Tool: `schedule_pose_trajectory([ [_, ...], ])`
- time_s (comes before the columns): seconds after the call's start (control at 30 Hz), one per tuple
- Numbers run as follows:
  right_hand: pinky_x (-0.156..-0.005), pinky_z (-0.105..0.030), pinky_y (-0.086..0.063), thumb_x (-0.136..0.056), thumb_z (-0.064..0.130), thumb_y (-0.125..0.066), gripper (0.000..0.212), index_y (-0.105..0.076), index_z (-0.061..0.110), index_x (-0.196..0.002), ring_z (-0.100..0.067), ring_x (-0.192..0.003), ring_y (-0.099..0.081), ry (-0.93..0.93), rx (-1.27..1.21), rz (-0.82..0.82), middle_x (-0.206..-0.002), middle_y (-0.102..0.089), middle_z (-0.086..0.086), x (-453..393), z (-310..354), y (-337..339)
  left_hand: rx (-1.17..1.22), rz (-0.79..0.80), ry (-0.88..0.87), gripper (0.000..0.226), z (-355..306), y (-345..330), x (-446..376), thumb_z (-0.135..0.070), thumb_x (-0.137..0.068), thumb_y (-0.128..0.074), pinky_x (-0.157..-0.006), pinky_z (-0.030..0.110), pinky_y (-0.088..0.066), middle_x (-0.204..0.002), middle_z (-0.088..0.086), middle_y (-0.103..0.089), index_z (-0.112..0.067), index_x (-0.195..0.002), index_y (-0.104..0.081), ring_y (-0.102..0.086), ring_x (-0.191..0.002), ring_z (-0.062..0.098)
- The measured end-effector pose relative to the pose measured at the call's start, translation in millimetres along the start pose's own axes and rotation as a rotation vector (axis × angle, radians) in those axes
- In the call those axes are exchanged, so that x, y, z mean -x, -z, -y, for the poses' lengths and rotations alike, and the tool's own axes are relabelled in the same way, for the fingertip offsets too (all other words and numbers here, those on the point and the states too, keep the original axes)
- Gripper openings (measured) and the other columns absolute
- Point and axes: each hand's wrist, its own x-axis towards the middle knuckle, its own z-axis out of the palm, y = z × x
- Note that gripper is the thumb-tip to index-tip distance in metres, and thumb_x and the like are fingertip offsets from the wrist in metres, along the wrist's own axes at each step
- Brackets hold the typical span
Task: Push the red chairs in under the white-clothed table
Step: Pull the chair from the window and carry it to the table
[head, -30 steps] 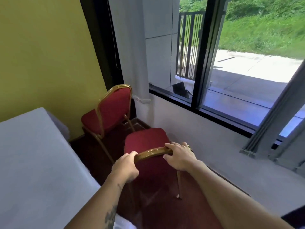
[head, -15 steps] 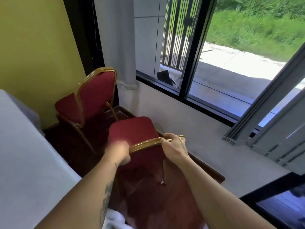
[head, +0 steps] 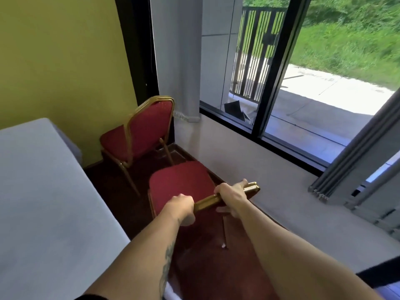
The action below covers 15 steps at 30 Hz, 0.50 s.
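We see both hands, left (head: 181, 207) and right (head: 232, 197), gripping near chair (head: 181, 182) top rail; backrest hidden, counter (head: 43, 202) cropped.

Lighting: I log strong daylight through the window (head: 313, 83); slight motion blur, soft focus; wide-angle bending at edges.

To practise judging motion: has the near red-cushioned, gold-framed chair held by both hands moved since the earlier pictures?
Cannot tell. The camera swung, and the gap between the near red-cushioned chair and the far red gold-framed chair looks roughly unchanged.
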Motion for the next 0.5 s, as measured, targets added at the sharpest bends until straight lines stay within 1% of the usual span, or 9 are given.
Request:
schedule_pose_trajectory([
  [0.07,-0.054,-0.038,-0.062,-0.066,0.018,-0.062,0.124,0.023,0.034,-0.155,-0.034,-0.093,-0.069,0.024,0.053,-0.019,-0.139,-0.046,-0.020,-7,4,8,0.003,0.013,0.003,0.033,-10,1,-1,-0.014,-0.077,-0.053,-0.073,0.034,-0.052,-0.104,0.009,-0.066,-0.015,-0.106,-0.070,-0.066,-0.100,0.031],
  [0.13,-0.059,-0.042,-0.064,-0.064,0.018,-0.061,0.126,0.026,0.034,-0.153,-0.035,-0.094,-0.068,0.047,0.090,0.001,-0.135,-0.048,-0.020,-20,9,15,0.004,0.032,0.019,0.031,-22,6,-5,-0.015,-0.075,-0.054,-0.067,0.032,-0.049,-0.100,0.008,-0.067,-0.015,-0.102,-0.070,-0.067,-0.095,0.029],
  [0.2,-0.066,-0.044,-0.065,-0.065,0.017,-0.061,0.127,0.029,0.034,-0.152,-0.035,-0.096,-0.067,0.058,0.128,0.031,-0.134,-0.050,-0.021,-37,15,26,0.044,0.060,0.061,0.027,-36,11,-12,-0.018,-0.073,-0.058,-0.065,0.032,-0.050,-0.094,0.005,-0.066,-0.017,-0.097,-0.070,-0.067,-0.089,0.027],
  [0.23,-0.070,-0.044,-0.064,-0.066,0.017,-0.061,0.126,0.031,0.035,-0.151,-0.036,-0.098,-0.066,0.067,0.154,0.034,-0.134,-0.050,-0.022,-47,18,33,0.074,0.065,0.083,0.023,-44,15,-16,-0.019,-0.071,-0.061,-0.064,0.032,-0.052,-0.090,0.003,-0.066,-0.018,-0.093,-0.069,-0.067,-0.085,0.025],
  [0.27,-0.071,-0.042,-0.063,-0.068,0.017,-0.062,0.126,0.032,0.035,-0.150,-0.036,-0.099,-0.066,0.076,0.180,0.042,-0.134,-0.050,-0.023,-58,23,40,0.107,0.067,0.102,0.020,-53,17,-21,-0.021,-0.070,-0.064,-0.065,0.032,-0.053,-0.087,0.002,-0.066,-0.019,-0.090,-0.069,-0.066,-0.082,0.023],
  [0.37,-0.056,-0.032,-0.054,-0.071,0.017,-0.063,0.125,0.034,0.036,-0.149,-0.033,-0.094,-0.067,0.101,0.243,0.094,-0.132,-0.051,-0.024,-89,38,65,0.191,0.075,0.145,0.023,-82,21,-36,-0.026,-0.068,-0.070,-0.065,0.032,-0.054,-0.090,0.002,-0.068,-0.020,-0.090,-0.070,-0.066,-0.083,0.021],
  [0.43,-0.057,-0.032,-0.050,-0.069,0.016,-0.063,0.128,0.035,0.035,-0.149,-0.034,-0.096,-0.067,0.116,0.275,0.132,-0.131,-0.055,-0.026,-108,48,80,0.213,0.081,0.163,0.026,-102,21,-45,-0.028,-0.069,-0.071,-0.064,0.032,-0.049,-0.096,0.002,-0.067,-0.019,-0.093,-0.069,-0.064,-0.086,0.022],
  [0.5,-0.061,-0.034,-0.052,-0.066,0.013,-0.063,0.131,0.037,0.033,-0.147,-0.035,-0.094,-0.067,0.117,0.265,0.161,-0.134,-0.056,-0.028,-129,58,91,0.239,0.074,0.177,0.027,-121,22,-56,-0.030,-0.069,-0.069,-0.063,0.031,-0.046,-0.098,0.003,-0.064,-0.020,-0.094,-0.068,-0.062,-0.086,0.023],
])
